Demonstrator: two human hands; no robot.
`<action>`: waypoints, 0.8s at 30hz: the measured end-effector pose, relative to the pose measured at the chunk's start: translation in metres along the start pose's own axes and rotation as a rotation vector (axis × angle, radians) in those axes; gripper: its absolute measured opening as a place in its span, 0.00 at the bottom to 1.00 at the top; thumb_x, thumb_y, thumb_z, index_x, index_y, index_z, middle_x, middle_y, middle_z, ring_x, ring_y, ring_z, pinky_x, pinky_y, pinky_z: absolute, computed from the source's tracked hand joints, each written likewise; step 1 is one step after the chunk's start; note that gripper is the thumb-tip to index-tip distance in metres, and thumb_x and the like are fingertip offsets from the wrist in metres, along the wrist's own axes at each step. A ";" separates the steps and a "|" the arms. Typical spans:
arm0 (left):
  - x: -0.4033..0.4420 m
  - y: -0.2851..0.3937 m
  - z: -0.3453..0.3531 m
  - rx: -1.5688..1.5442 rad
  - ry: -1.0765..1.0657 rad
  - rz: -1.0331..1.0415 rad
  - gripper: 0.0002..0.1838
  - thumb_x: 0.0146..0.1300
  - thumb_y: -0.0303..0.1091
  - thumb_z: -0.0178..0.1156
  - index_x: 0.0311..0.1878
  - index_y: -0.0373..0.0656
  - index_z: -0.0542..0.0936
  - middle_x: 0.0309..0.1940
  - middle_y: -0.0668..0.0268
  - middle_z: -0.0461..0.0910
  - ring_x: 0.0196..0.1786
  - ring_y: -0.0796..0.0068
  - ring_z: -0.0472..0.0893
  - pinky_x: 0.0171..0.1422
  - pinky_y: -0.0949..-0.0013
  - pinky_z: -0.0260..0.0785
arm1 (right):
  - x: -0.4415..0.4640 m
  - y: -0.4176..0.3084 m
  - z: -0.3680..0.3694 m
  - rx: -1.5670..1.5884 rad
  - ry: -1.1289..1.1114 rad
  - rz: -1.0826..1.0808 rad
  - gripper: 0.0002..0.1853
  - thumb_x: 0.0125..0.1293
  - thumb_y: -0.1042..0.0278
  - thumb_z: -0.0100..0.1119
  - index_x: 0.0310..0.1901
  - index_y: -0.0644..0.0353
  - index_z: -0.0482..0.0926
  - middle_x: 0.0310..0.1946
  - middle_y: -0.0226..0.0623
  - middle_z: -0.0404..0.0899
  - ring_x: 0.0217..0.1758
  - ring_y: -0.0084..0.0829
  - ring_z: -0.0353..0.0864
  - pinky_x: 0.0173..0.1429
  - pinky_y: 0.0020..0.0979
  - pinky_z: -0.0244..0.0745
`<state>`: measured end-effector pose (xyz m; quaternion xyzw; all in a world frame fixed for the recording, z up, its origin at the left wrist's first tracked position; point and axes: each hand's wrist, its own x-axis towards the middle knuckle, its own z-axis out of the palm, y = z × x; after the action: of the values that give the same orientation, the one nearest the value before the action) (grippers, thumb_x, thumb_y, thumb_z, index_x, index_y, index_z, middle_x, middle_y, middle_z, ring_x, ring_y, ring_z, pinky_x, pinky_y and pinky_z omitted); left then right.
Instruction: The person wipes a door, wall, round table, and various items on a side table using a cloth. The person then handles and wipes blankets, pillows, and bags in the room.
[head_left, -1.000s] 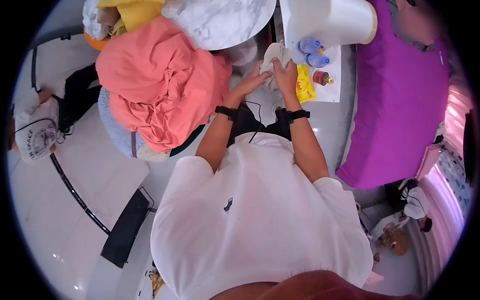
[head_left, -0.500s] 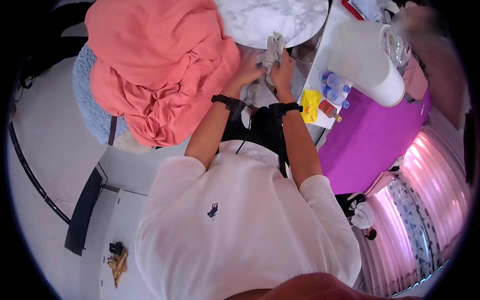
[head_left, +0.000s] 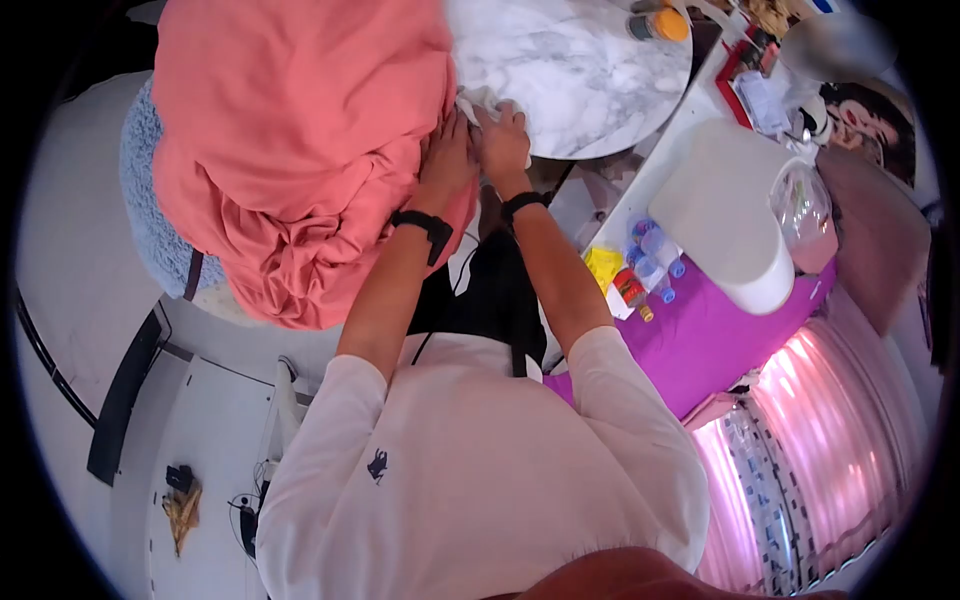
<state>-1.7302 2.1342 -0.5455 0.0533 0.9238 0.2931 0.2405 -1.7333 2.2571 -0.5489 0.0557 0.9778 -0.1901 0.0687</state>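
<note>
My right hand (head_left: 503, 145) is closed on a pale, crumpled cloth (head_left: 484, 100) at the near left edge of the round marble-patterned tabletop (head_left: 580, 85). Part of the cloth is hidden under the fingers. Just left of it, my left hand (head_left: 449, 160) lies against a big heap of coral-pink fabric (head_left: 300, 130), its fingers stretched out. The two hands are close together, where the heap meets the tabletop.
Light blue fluffy material (head_left: 150, 190) shows under the heap's left side. On the right, a white side table holds plastic bottles (head_left: 652, 255), a yellow packet (head_left: 603, 267) and a white rounded object (head_left: 720, 200). An orange-lidded jar (head_left: 660, 25) stands on the marble top.
Both hands have moved left and forward from in front of the tabletop, the cloth with them. My left hand has come off the cloth onto the pink fabric. The view has shifted.
</note>
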 end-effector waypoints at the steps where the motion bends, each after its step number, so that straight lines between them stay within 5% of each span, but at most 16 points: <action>1: 0.004 -0.003 0.003 0.007 0.006 -0.011 0.42 0.56 0.35 0.62 0.76 0.46 0.60 0.77 0.55 0.56 0.80 0.51 0.51 0.79 0.42 0.44 | 0.012 0.003 0.004 0.003 -0.001 -0.037 0.20 0.55 0.65 0.64 0.52 0.40 0.83 0.55 0.40 0.74 0.54 0.45 0.74 0.48 0.44 0.80; 7: 0.005 0.009 0.006 0.260 -0.082 0.026 0.42 0.60 0.41 0.59 0.77 0.48 0.57 0.78 0.58 0.55 0.81 0.56 0.50 0.76 0.34 0.43 | 0.083 0.043 -0.010 -0.019 0.134 -0.065 0.18 0.58 0.65 0.61 0.50 0.37 0.84 0.51 0.38 0.75 0.52 0.44 0.75 0.44 0.43 0.81; 11: 0.006 0.003 0.011 0.411 -0.114 0.027 0.39 0.61 0.44 0.55 0.77 0.46 0.59 0.78 0.56 0.55 0.81 0.56 0.50 0.78 0.42 0.45 | 0.130 0.096 -0.021 -0.065 0.250 0.046 0.19 0.58 0.62 0.62 0.52 0.37 0.84 0.53 0.38 0.74 0.57 0.46 0.73 0.50 0.46 0.80; 13: 0.004 -0.018 0.029 0.340 0.042 0.183 0.39 0.61 0.42 0.55 0.76 0.45 0.59 0.78 0.55 0.54 0.81 0.54 0.49 0.79 0.43 0.44 | 0.143 0.135 -0.029 -0.096 0.269 0.091 0.18 0.62 0.57 0.60 0.54 0.36 0.83 0.55 0.40 0.73 0.56 0.48 0.73 0.50 0.50 0.80; 19: 0.006 -0.024 0.031 0.240 0.076 0.228 0.40 0.60 0.39 0.57 0.76 0.43 0.59 0.76 0.52 0.56 0.80 0.49 0.50 0.80 0.42 0.44 | 0.112 0.218 -0.077 -0.201 0.209 0.373 0.22 0.64 0.55 0.58 0.60 0.43 0.78 0.54 0.50 0.73 0.55 0.54 0.75 0.50 0.55 0.78; 24: 0.006 -0.023 0.028 0.346 0.044 0.237 0.45 0.60 0.44 0.58 0.78 0.41 0.54 0.78 0.47 0.50 0.80 0.44 0.48 0.80 0.42 0.43 | 0.052 0.185 -0.061 -0.160 0.082 0.573 0.25 0.64 0.59 0.58 0.63 0.49 0.74 0.57 0.53 0.68 0.58 0.55 0.71 0.54 0.56 0.76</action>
<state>-1.7208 2.1312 -0.5815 0.1958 0.9526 0.1577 0.1713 -1.7663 2.4548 -0.5682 0.3315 0.9360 -0.0828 0.0843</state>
